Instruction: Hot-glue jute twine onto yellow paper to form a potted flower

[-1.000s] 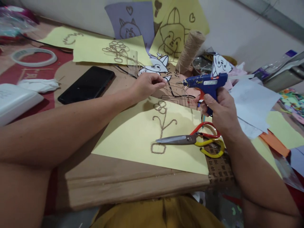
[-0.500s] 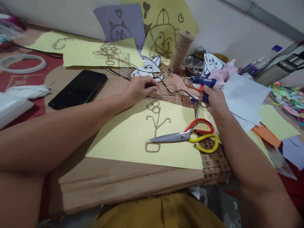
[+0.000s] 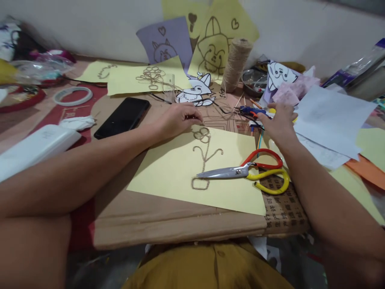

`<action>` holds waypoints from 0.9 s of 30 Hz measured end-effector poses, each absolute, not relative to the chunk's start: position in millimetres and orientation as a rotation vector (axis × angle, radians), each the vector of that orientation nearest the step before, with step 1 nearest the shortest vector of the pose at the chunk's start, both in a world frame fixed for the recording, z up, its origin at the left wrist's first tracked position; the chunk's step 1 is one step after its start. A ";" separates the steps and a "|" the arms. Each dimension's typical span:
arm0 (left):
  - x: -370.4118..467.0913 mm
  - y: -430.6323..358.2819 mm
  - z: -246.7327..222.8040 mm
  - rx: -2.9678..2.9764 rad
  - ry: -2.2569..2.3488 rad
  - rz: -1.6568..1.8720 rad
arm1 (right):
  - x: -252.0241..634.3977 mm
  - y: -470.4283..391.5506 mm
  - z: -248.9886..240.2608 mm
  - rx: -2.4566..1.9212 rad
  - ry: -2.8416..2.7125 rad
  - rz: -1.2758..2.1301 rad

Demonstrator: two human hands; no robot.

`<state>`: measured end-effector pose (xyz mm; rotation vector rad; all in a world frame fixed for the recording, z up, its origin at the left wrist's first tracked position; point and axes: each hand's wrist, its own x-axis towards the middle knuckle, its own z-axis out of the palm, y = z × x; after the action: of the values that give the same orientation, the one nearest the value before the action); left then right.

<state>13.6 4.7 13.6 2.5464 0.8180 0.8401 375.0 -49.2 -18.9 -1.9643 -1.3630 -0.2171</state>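
My left hand rests at the top edge of a yellow sheet, its fingers closed in a pinch. Whatever lies between the fingertips is too small to make out. On the sheet is a flower in a pot shaped from brown twine. Scissors with red and yellow handles lie across it, blades pointing left. My right hand is open beyond the scissors, thumb and fingers apart. Just left of its thumb lies a blue glue gun. A yellow object partly shows behind the fingers.
A twine spool stands at the back, near a paper fox cutout. On the left are a black phone, a tape roll and a white case. White sheets lie at right.
My right hand has let go of the glue gun, which now lies on the table, and its fingers have opened. The left hand stays pinched by the sheet. The view has shifted.
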 end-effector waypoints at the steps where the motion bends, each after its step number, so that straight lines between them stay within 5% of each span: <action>1: 12.9 3.8 13.8 2.564 0.816 0.828 | 367.9 -54.4 -17.8 -1.937 -1.441 -0.287; 14: 14.9 -20.3 15.1 2.571 0.925 0.991 | 288.0 -107.9 13.3 -1.461 -1.953 -0.032; 27: 13.4 -10.5 25.5 2.521 0.531 1.039 | 257.9 -76.5 50.9 -1.109 -2.186 0.261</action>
<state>13.4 -10.5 25.5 2.5214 0.5313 1.0388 257.9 -76.5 50.9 -1.1090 -2.1857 0.2607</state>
